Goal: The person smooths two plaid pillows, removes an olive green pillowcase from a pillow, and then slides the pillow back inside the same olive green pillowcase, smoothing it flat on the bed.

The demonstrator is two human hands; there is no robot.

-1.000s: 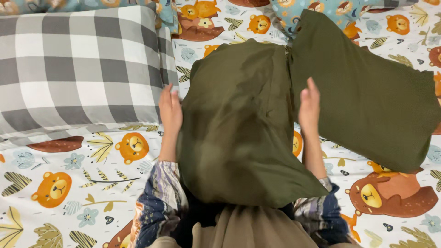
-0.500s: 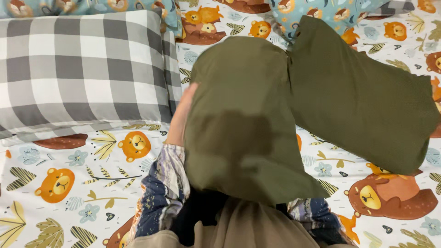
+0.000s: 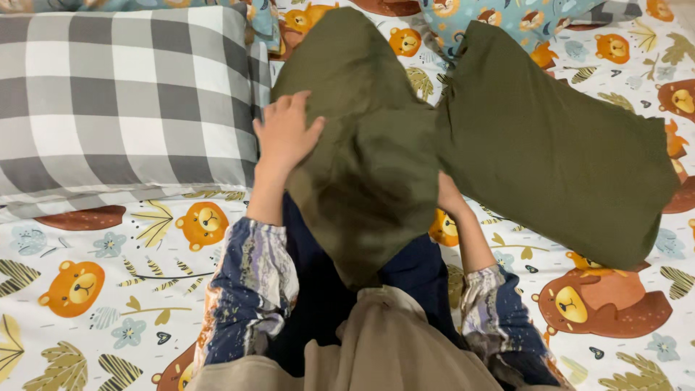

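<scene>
Two hands now work the olive pillow point(image 3: 362, 145), which has swung up toward twelve o'clock since a second ago. The left hand point(image 3: 286, 134) presses flat on its nine o'clock edge, fingers spread; the right hand point(image 3: 447, 194) is mostly hidden beneath, grip unclear. A second olive pillow point(image 3: 565, 145) lies at three o'clock, the checked pillow point(image 3: 123, 101) at nine.

Bed surface: a bedsheet point(image 3: 108, 289) fills the whole view, white with orange and brown cartoon bears, leaves and small flowers.
Upper left: a grey-and-white checked pillow point(image 3: 123, 101) lies flat on the sheet.
Top edge: a light blue pillow point(image 3: 507, 18) with the same bear print, partly covered.
Light: even and soft, with faint shadows.
Walls, floor, windows: out of view.
</scene>
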